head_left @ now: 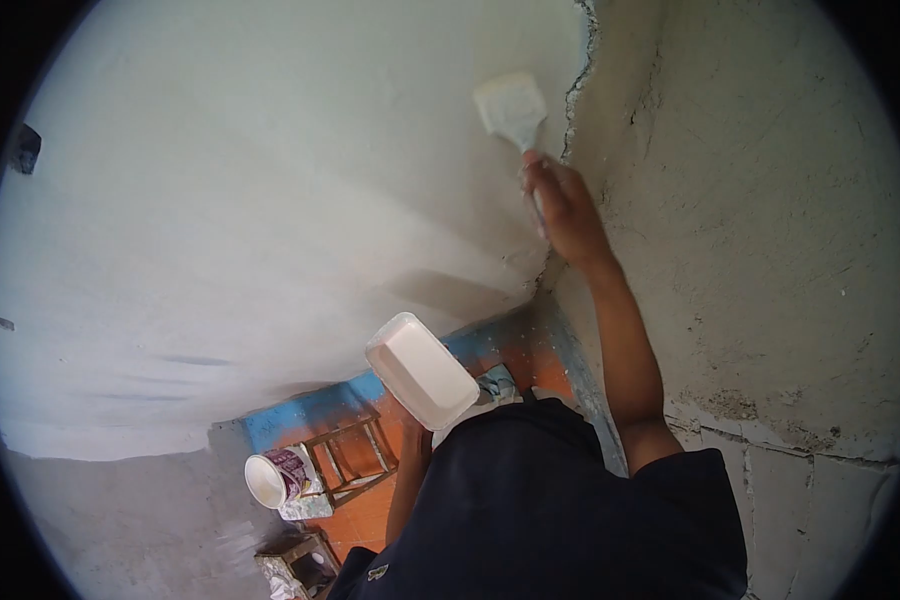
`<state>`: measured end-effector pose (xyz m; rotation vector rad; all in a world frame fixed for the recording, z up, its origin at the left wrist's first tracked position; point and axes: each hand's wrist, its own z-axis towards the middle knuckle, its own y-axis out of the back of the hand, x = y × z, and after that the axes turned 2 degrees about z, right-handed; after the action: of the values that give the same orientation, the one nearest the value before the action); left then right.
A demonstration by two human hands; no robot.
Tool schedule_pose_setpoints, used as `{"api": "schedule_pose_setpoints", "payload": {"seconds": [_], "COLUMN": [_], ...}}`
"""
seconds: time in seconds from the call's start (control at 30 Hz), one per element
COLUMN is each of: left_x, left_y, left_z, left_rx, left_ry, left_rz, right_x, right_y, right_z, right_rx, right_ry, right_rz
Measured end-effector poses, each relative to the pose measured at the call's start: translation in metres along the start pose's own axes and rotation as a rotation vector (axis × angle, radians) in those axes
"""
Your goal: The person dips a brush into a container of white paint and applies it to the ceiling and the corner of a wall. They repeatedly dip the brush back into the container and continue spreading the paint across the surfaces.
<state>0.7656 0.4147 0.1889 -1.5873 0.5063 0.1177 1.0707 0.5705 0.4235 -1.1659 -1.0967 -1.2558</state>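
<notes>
My right hand [567, 208] is closed round the handle of a wide, flat paintbrush [511, 103]. Its pale bristles lie over the whitish wall [300, 170], close to the rough, cracked edge by the corner. Lower down, a shallow white rectangular tray [422, 372] is tilted with its hollow facing me. My left hand [416, 433] holds it from beneath at the near end, the fingers hidden behind it.
A grey plastered wall [760, 230] meets the whitish one at the right. Below left are a wooden ladder [353, 461], a bucket [266, 481] with a dark label, and a small wooden stool [308, 560]. The floor [362, 523] is orange.
</notes>
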Motion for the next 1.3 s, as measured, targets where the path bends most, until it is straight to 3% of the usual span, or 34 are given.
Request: {"api": "schedule_pose_setpoints", "payload": {"seconds": [0.07,0.13,0.2,0.3,0.4,0.47,0.57,0.67,0.7,0.8,0.87,0.93,1.0,1.07,1.1,1.17,1.3], "left_x": [-0.001,-0.002,-0.002,-0.004,-0.003,-0.004,-0.004,-0.004,-0.003,-0.003,-0.003,-0.004,-0.003,-0.004,-0.004,-0.005,-0.005], "left_y": [-0.001,-0.001,-0.001,0.0,-0.001,-0.001,-0.002,-0.003,-0.003,-0.003,-0.003,-0.003,-0.004,-0.004,-0.004,-0.005,-0.007], "left_z": [0.004,0.008,0.01,0.011,0.011,0.009,0.008,0.007,0.008,0.007,0.005,-0.001,-0.003,-0.004,-0.004,-0.006,-0.006], "left_rx": [0.007,0.014,0.017,0.021,0.022,0.018,0.011,0.006,0.005,0.007,-0.002,0.0,0.003,0.003,0.005,0.007,0.005], "left_ry": [0.003,0.01,0.014,0.012,0.016,0.017,0.003,-0.019,-0.02,-0.018,-0.014,-0.018,-0.021,-0.025,-0.026,-0.021,-0.013], "left_rz": [0.003,0.006,0.005,0.004,0.008,0.01,0.007,-0.006,-0.007,-0.011,0.007,0.002,0.001,0.002,0.005,0.007,0.009], "right_x": [-0.051,-0.151,-0.235,-0.32,-0.292,-0.225,-0.065,0.003,0.009,-0.032,-0.15,-0.242,-0.326,-0.367,-0.366,-0.336,-0.12], "right_y": [-0.012,-0.016,-0.012,0.006,0.016,0.01,0.003,-0.002,-0.002,-0.004,-0.01,-0.013,-0.011,0.001,-0.001,0.0,-0.005], "right_z": [0.005,0.008,-0.008,-0.024,-0.015,0.0,-0.001,-0.006,-0.005,0.002,0.009,-0.006,-0.023,-0.03,-0.031,-0.02,-0.008], "right_rx": [-0.067,-0.163,-0.133,0.041,0.136,0.035,0.003,0.003,-0.002,0.025,-0.076,-0.103,-0.088,0.046,0.112,0.085,-0.007], "right_ry": [-0.033,0.131,-0.032,-0.41,-0.67,-0.484,-0.231,-0.035,0.013,-0.186,0.087,0.074,-0.149,-0.417,-0.547,-0.544,-0.301], "right_rz": [-0.117,-0.519,-0.543,-0.246,-0.147,-0.057,0.033,0.027,0.031,-0.047,-0.281,-0.366,-0.337,-0.063,0.08,0.091,0.185]}}
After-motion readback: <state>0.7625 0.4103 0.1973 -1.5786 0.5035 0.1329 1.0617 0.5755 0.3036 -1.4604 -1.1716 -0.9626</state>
